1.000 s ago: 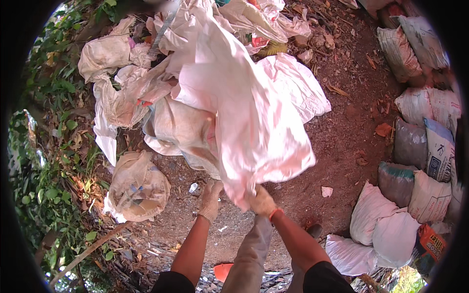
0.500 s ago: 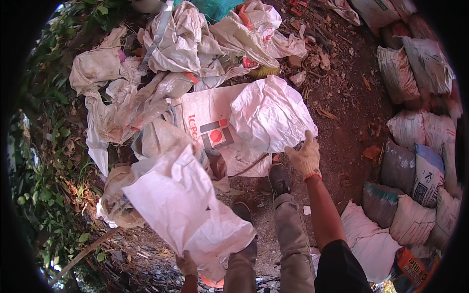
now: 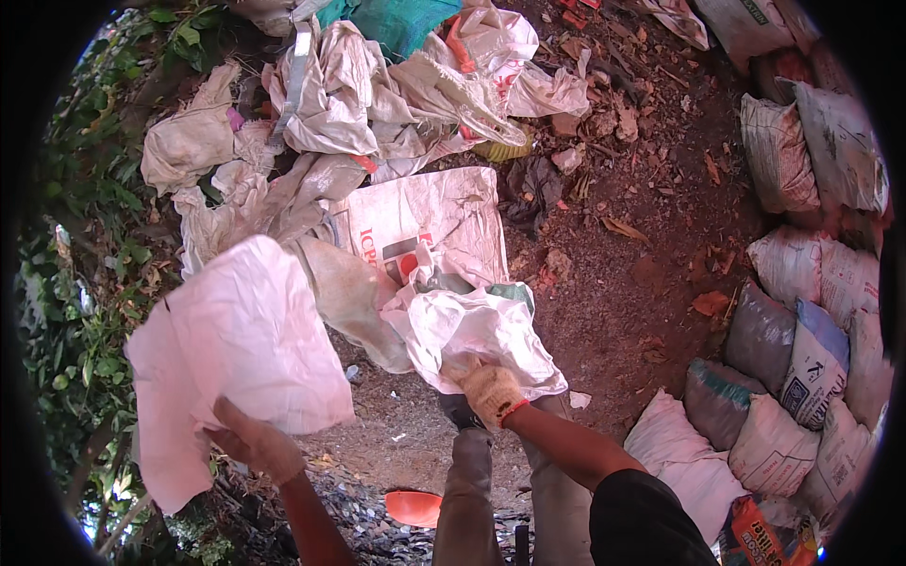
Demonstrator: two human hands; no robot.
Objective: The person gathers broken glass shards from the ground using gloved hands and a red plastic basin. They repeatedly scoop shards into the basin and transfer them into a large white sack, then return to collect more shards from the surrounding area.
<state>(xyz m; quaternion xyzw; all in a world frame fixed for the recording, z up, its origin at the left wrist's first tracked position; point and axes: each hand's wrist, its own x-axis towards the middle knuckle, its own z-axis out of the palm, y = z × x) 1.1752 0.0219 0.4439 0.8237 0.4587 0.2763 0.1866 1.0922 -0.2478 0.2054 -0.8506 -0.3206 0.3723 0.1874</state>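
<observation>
A flat white woven sack (image 3: 255, 340) is held up at the left, its lower edge gripped by my left hand (image 3: 260, 445), which wears a pale glove. Crumpled over my boots, a second white sack (image 3: 477, 330) has my right hand (image 3: 486, 389) at its near edge. That hand wears a knitted glove; its fingertips are partly hidden in the folds and seem closed on the cloth. Behind the crumpled sack, a printed sack (image 3: 462, 212) with red and dark marks lies flat on the soil. A greenish-brown sack (image 3: 349, 292) lies between the two white ones.
A heap of used sacks (image 3: 340, 94) with a teal one (image 3: 406, 24) lies at the far side. Several filled sacks (image 3: 779, 443) are stacked along the right. Leafy plants (image 3: 80, 349) border the left. An orange piece (image 3: 413, 507) rests on littered ground near my legs.
My left hand has swung left and up with its white sack. My right hand has moved left and nearer with the crumpled sack, uncovering more of the printed one.
</observation>
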